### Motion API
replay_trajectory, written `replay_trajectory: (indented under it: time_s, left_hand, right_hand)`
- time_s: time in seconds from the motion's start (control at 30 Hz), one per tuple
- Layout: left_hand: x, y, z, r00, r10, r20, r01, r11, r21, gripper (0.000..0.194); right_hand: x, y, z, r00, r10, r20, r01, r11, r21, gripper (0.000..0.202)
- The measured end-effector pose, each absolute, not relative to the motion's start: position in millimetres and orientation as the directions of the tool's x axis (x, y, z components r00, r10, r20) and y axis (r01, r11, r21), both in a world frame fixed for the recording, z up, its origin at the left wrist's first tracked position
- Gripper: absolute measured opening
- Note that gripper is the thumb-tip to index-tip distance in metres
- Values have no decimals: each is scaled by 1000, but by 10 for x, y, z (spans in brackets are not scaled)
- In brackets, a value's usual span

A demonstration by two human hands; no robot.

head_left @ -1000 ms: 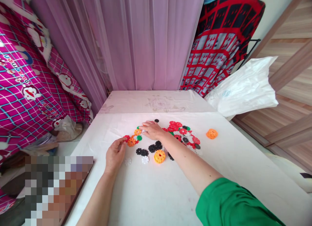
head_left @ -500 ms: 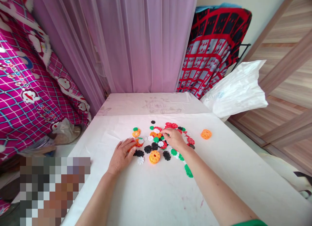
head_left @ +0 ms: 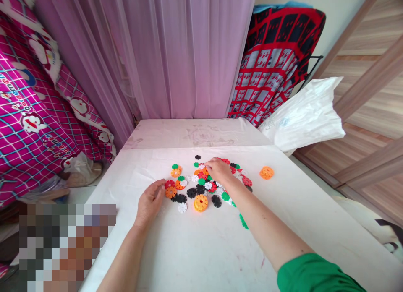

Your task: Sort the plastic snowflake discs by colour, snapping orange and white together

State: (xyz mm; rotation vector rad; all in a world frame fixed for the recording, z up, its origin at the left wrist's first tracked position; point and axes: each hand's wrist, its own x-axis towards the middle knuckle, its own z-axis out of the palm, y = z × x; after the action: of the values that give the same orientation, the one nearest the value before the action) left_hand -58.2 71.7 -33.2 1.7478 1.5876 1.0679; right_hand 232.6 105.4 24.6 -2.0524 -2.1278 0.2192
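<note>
Green-sleeved (head_left: pixel 310 273), dipping right hand (head_left: pixel 219 170) among discs (head_left: pixel 200 189); cannot tell if gripping. Has withdrawn unclenched left hand (head_left: pixel 150 202), leaving adjacent orange disc (head_left: pixel 171 193) accessible.

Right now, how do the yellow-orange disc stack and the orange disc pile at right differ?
The yellow-orange disc stack looks yellower; the orange disc pile is plainer orange.
The stack sits close to black discs; the pile lies apart from other discs.
The stack is nearer the wearer than the pile.
Both rest on the white tablecloth.
</note>
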Motion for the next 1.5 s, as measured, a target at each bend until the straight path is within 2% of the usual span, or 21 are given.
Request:
replay_trajectory:
  time_s: [0.13, 0.27, 0.37, 0.53, 0.7, 0.93, 1.13, 1.27, 1.4, 1.5]
  left_hand:
    - [-582, 721, -350, 6, 977, 214, 563, -181, 806, 44]
    - [-584, 719, -348, 10, 972, 233, 564, -198, 802, 41]
    - [-583, 717, -336, 11, 973, 232, 569, -197, 798, 42]
    - [-581, 719, -328, 5, 973, 231, 584, -190, 789, 42]
    - [-588, 727, -340, 5, 971, 237, 587, -195, 786, 42]
    - [-590, 725, -337, 10, 973, 230, 586, -192, 787, 42]
    - [-575, 723, -321, -7, 976, 220, 577, -175, 798, 42]
    - [-575, 717, -317, -8, 976, 216, 573, -172, 801, 42]
    - [-573, 711, -313, 1, 978, 207, 581, -169, 796, 43]
    - [-572, 712, -315, 1, 978, 209, 576, -172, 799, 43]
  right_hand:
    - [2478, 998, 239, 18, 995, 95, 990, -4, -141, 32]
    - [2437, 917, 285, -82, 995, 49, 984, 88, -154, 28]
    - [2351, 904, 295, -87, 996, 1, 984, 86, -158, 33]
    - [2283, 956, 237, -63, 997, 42, 983, 69, -172, 40]
    - [2241, 995, 189, -55, 996, 75, 987, 66, -145, 36]
    - [2234, 982, 99, 2, 991, 132, 963, 33, -266, 30]
    - [2203, 1015, 111, -99, 974, 202, 953, 151, -261, 28]
    - [2160, 1161, 157, -249, 957, 147, 919, 281, -276, 26]
    - [2154, 1346, 191, -254, 967, 10, 926, 246, -286, 24]
    - [2133, 1448, 226, -239, 970, -41, 935, 219, -279, 27]
